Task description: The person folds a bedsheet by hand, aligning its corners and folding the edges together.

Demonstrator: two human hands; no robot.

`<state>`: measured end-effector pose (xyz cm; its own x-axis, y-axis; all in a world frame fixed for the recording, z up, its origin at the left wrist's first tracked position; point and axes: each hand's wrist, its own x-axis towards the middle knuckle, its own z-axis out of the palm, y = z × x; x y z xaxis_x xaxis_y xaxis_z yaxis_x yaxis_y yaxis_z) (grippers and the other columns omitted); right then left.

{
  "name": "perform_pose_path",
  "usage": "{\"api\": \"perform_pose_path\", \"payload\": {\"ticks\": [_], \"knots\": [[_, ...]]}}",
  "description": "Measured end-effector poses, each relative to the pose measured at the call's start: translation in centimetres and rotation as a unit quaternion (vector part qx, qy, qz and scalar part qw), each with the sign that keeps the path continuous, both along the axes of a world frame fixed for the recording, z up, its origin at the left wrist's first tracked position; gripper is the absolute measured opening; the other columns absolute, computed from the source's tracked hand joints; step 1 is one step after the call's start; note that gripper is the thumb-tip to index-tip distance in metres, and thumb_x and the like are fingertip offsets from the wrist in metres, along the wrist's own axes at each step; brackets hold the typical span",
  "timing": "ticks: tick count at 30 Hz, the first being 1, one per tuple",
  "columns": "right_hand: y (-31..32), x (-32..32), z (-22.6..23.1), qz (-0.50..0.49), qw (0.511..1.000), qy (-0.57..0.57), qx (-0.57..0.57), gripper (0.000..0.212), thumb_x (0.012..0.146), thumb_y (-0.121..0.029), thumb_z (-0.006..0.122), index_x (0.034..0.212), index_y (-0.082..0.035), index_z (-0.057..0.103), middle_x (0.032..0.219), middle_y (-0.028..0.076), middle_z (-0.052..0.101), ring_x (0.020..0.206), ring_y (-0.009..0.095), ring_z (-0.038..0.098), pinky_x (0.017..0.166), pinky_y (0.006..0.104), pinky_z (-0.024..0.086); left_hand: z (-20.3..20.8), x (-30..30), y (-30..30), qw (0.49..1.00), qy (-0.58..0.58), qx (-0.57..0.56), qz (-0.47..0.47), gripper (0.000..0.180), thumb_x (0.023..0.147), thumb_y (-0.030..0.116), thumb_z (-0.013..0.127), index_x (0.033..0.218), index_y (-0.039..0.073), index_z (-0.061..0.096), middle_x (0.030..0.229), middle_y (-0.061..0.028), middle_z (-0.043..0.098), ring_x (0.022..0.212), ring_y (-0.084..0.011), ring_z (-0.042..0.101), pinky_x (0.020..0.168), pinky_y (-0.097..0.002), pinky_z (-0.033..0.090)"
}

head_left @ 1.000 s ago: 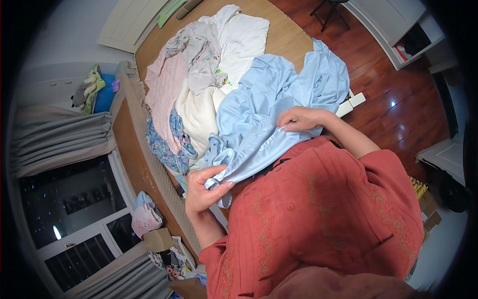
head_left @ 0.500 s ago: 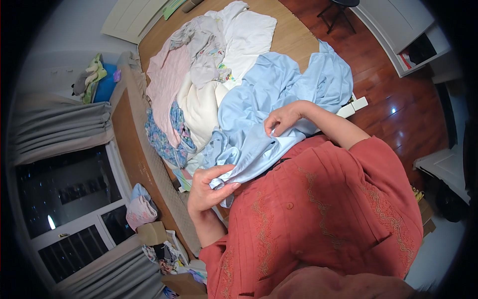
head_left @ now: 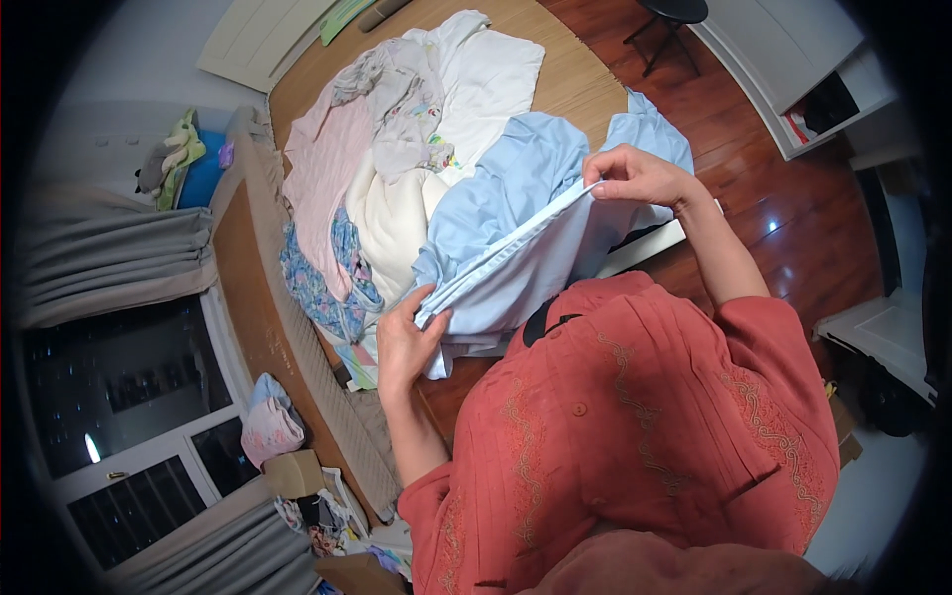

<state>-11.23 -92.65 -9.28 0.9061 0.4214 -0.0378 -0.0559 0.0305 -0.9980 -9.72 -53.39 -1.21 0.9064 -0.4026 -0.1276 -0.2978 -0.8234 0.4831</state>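
A large light blue sheet [head_left: 511, 183] lies bunched over the near part of the bed, its near edge drawn up and stretched between my hands. My left hand [head_left: 405, 332] pinches one end of that edge, thumb on top. Farther right, my right hand [head_left: 635, 178] grips the edge between thumb and fingers. The taut edge slants up from left to right, and cloth hangs below it. Beside the sheet lie a cream quilt [head_left: 389, 223], a pink cloth [head_left: 322, 183], a blue floral cloth [head_left: 327, 278] and a white quilt [head_left: 496, 74].
The bed has a tan mat [head_left: 570, 69] at its far right. A dark stool [head_left: 674, 12] stands on the red-brown wood floor [head_left: 739, 139]. At left are a window [head_left: 129, 377], grey curtains [head_left: 119, 248] and a ledge holding a folded pink bundle [head_left: 273, 426].
My right hand has moved right and up along the sheet, lifting its edge. The edge is now pulled straight between both hands. My left hand has shifted slightly up.
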Motion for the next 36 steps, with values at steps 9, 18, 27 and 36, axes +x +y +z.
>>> {"api": "perform_pose_path", "payload": {"ticks": [9, 18, 27, 36], "knots": [[-2.0, -3.5, 3.3, -0.113, 0.991, -0.075, 0.009, 0.015, 0.087, -0.015, 0.059, 0.082, -0.002, 0.054, 0.083, -0.002, 0.050, 0.081, 0.007, 0.045, 0.074, 0.0232, 0.037, -2.1, 1.8, -0.1, 0.993, -0.105, -0.027, -0.035, 0.030, 0.074, 0.007, 0.064, 0.104, 0.004, 0.063, 0.088, -0.0175, 0.066, 0.082, -0.0335, 0.064, 0.074, -0.0376, 0.050], [-0.9, -4.6, 6.4, -0.175, 0.977, -0.101, -0.071, 0.015, 0.088, -0.015, 0.058, 0.084, -0.001, 0.057, 0.081, 0.000, 0.051, 0.080, 0.009, 0.046, 0.073, 0.0243, 0.038, -6.4, 2.9, 0.4, 0.996, -0.010, -0.082, 0.023, 0.019, 0.076, 0.010, 0.064, 0.094, 0.002, 0.061, 0.080, -0.0169, 0.065, 0.074, -0.0339, 0.064, 0.067, -0.0366, 0.049], [0.4, -4.2, 6.7, -0.162, 0.976, -0.112, -0.088, 0.018, 0.088, -0.016, 0.060, 0.080, 0.000, 0.056, 0.076, -0.002, 0.049, 0.071, 0.006, 0.043, 0.061, 0.0223, 0.034, -9.6, 2.4, 0.1, 0.995, -0.089, -0.040, 0.032, 0.019, 0.077, 0.006, 0.059, 0.095, 0.005, 0.058, 0.081, -0.0193, 0.064, 0.074, -0.0394, 0.061, 0.066, -0.0446, 0.047], [0.9, -4.3, 6.6, -0.161, 0.982, -0.062, -0.074, 0.018, 0.088, -0.017, 0.059, 0.080, 0.000, 0.056, 0.072, -0.004, 0.047, 0.069, 0.004, 0.041, 0.059, 0.0220, 0.033, -13.6, 0.3, 1.3, 0.998, -0.046, -0.040, 0.000, 0.029, 0.077, 0.008, 0.060, 0.106, 0.008, 0.062, 0.083, -0.0186, 0.064, 0.066, -0.0314, 0.062, 0.063, -0.0384, 0.048]]}}
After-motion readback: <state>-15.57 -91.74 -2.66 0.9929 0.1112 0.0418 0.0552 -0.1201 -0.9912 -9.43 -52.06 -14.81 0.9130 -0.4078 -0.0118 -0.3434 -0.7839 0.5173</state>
